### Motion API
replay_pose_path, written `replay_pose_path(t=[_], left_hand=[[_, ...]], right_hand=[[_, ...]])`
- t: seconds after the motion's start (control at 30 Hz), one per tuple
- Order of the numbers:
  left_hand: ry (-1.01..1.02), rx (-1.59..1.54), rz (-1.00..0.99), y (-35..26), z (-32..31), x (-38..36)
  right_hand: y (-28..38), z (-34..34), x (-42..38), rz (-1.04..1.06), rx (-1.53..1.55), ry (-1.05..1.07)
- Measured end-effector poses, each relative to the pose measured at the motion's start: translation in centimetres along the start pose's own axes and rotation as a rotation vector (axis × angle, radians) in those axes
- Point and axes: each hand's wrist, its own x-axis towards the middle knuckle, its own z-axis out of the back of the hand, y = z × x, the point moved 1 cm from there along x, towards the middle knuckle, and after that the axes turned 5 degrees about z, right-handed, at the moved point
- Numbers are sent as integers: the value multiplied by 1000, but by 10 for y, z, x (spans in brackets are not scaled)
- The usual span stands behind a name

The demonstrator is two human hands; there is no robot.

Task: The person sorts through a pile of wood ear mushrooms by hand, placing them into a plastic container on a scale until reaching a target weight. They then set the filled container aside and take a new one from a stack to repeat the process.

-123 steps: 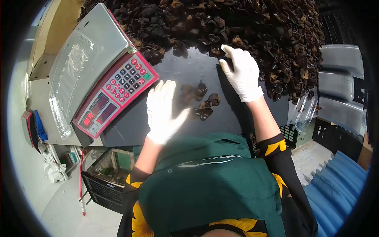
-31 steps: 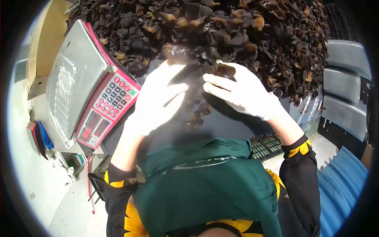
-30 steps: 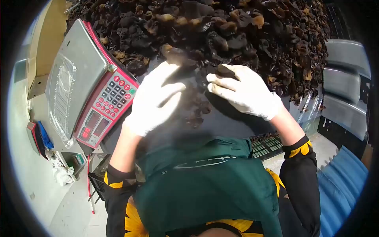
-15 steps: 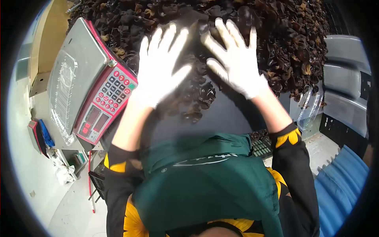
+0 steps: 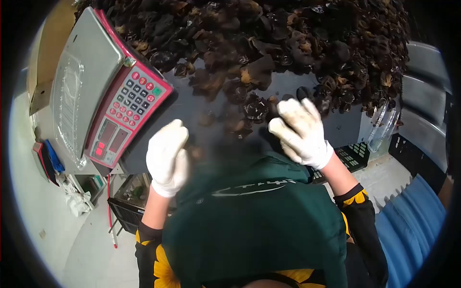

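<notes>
Dark brown, frilly pieces that look like wood ear fungus [image 5: 288, 45] are heaped over the far part of a dark tabletop [image 5: 187, 103]. My left hand [image 5: 165, 156], in a white glove, is cupped at the near left of the table, thumb apart from the fingers, with no piece visible in it. Beside it are blurred brown pieces [image 5: 197, 152]. My right hand [image 5: 302, 134], gloved too, hovers at the near right with bent, parted fingers. Close to its fingertips lies a dark fungus piece [image 5: 303, 92]. Loose pieces [image 5: 255, 108] lie between the hands.
A red and grey weighing scale [image 5: 129, 103] with a keypad stands on the left. Under the table's near edge are black crates [image 5: 355, 156]. Grey metal shapes [image 5: 425, 91] and a blue pleated cover [image 5: 413, 225] are on the right. A dark green apron [image 5: 254, 225] covers my front.
Both hands have drawn back from the heap towards my body, and their spread fingers have curled. Loose fungus pieces now lie nearer, some blurred, and more of the heap shows.
</notes>
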Motion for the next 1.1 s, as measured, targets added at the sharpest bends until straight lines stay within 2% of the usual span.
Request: replay_pose_path(t=[0.03,0.2,0.4,0.5,0.53,0.63,0.7,0.77,0.83,0.93,0.97,1.03,1.1], left_hand=[[-70,-2,44,4,1,-3],[-218,-203,377,6,-9,-15],[-173,-130,290,10,-27,-30],[-187,-255,446,10,-25,-50],[-210,-69,351,10,-16,-49],[-262,-42,428,17,-5,-67],[-236,-21,505,13,2,-72],[-212,-21,517,10,3,-76],[-204,-1,425,9,1,-74],[-68,17,403,-4,1,-63],[70,29,475,-10,2,-54],[115,213,350,-5,-4,-57],[79,123,342,2,-14,-58]], right_hand=[[-2,0,0,-28,-105,-92],[-17,-4,17,-249,-274,-147],[-7,-37,67,-341,-212,-266],[0,-32,77,-257,-166,-301],[3,-25,77,-239,-116,-272],[17,-13,71,-135,61,-210],[30,-8,71,-65,107,-63],[35,-8,68,-37,97,-41],[32,-4,69,-69,115,-41],[18,-1,65,-116,137,-180],[14,0,62,-130,123,-217],[11,0,59,-138,85,-239],[15,3,57,-142,88,-213]])
